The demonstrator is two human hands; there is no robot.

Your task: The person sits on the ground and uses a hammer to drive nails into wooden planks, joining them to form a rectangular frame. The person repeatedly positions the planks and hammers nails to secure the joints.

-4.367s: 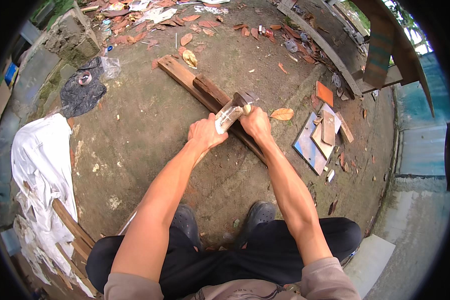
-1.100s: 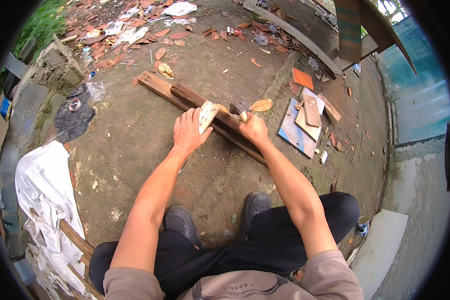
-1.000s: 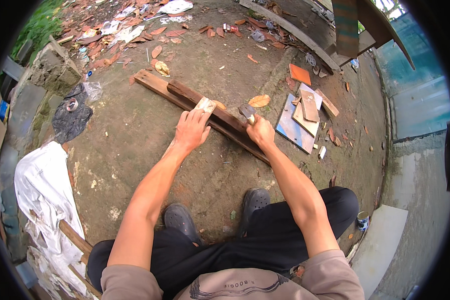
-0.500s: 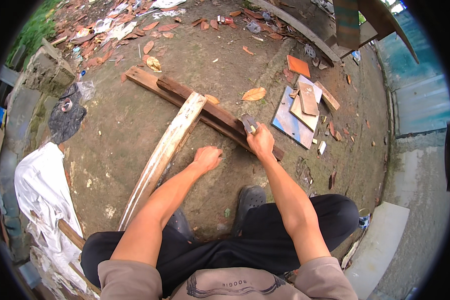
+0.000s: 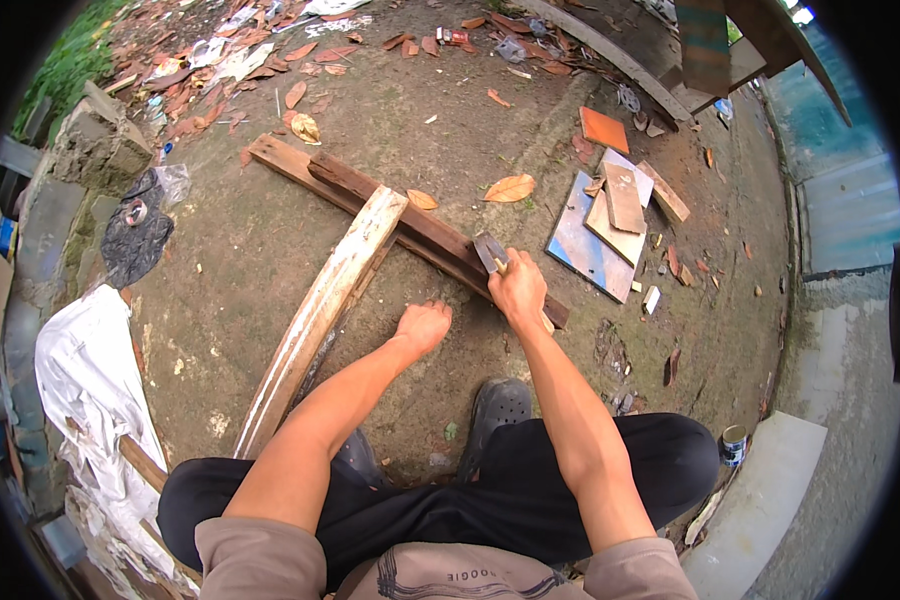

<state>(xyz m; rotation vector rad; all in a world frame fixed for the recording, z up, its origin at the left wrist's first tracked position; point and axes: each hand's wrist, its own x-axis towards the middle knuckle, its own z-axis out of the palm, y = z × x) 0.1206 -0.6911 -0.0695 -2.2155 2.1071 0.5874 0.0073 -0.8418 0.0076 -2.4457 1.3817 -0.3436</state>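
Observation:
My right hand [image 5: 518, 290] is wrapped round a short tool with a flat grey metal head [image 5: 490, 252] and a pale wooden handle. It is over the right end of a dark brown wooden beam [image 5: 435, 235]; whether the tool touches the beam I cannot tell. Near the ground, left of it, my left hand [image 5: 425, 325] is closed with its fingers curled in; anything inside is hidden. A pale, white-streaked plank [image 5: 320, 300] crosses the beams at its far end and runs back toward my left knee. Beside the dark beam lies a lighter brown board [image 5: 285, 162].
At the right lie a blue-and-white panel [image 5: 580, 245] with wood offcuts [image 5: 623, 200] on it, and an orange tile [image 5: 604, 130]. White cloth [image 5: 95, 350] and a black plastic bag [image 5: 135, 235] are on the left. A tin can [image 5: 733, 446] stands by my right knee.
The tool's head has tilted, showing more of its flat metal face. My left hand has shifted slightly to the right and stays closed. The whole view has moved a little.

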